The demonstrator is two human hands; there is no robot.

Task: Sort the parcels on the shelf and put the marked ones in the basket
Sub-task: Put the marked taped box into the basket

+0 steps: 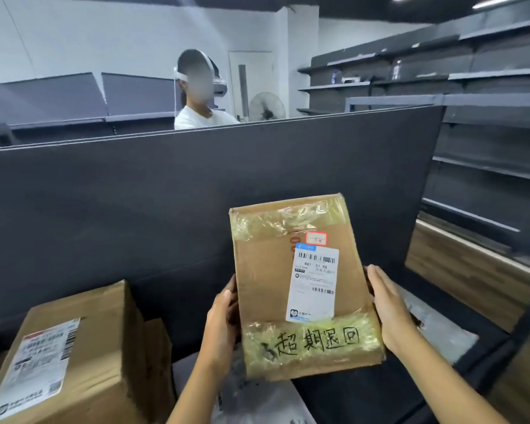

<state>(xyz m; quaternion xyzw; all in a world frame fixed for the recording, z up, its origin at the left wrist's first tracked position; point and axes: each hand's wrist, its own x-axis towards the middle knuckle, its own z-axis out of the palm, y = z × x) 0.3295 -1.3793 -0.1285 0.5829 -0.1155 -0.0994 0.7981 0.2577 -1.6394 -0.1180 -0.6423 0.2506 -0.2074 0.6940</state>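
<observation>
I hold a flat brown cardboard parcel [266,276] upright in front of me, above the dark shelf. It carries a white shipping label, a small red-edged sticker, and black handwritten characters on the yellowish tape along its lower edge. My left hand [222,319] grips its left side and my right hand [387,307] presses flat against its right side. A second, larger cardboard parcel [83,356] with a white label lies on the shelf at the lower left. No basket is in view.
A dark back panel [166,209] rises behind the shelf. Grey plastic mailers [435,328] lie on the shelf under and right of the held parcel. Another person [199,114] in white stands beyond the panel. Grey shelving [487,166] lines the right side.
</observation>
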